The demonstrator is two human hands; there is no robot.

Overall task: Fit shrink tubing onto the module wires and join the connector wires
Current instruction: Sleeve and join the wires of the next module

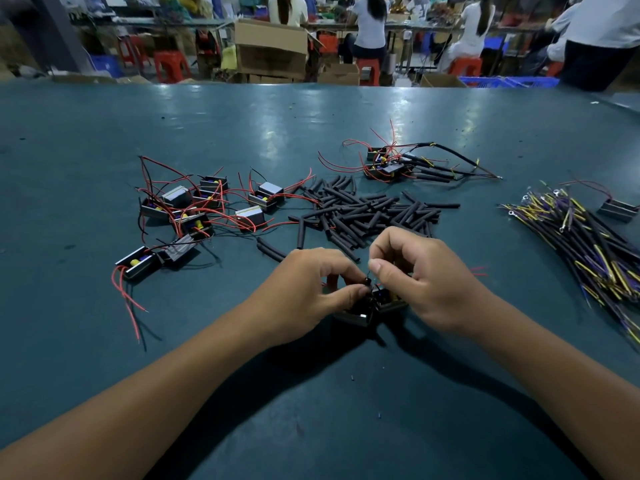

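Two small black modules (372, 308) lie on the green table (311, 410) between my hands. My left hand (308, 292) pinches a short black shrink tube (367, 280) just above them. My right hand (422, 278) pinches a thin module wire (373, 268) at the tube's end. A loose pile of black shrink tubes (367, 213) lies right behind my hands. Red wire ends (479, 270) show past my right hand.
Several modules with red and black wires (194, 209) lie at the left. More modules with tubes on their wires (398, 164) sit further back. A bundle of black and yellow connector wires (588, 244) and one module (618, 209) lie at the right. People sit at benches behind.
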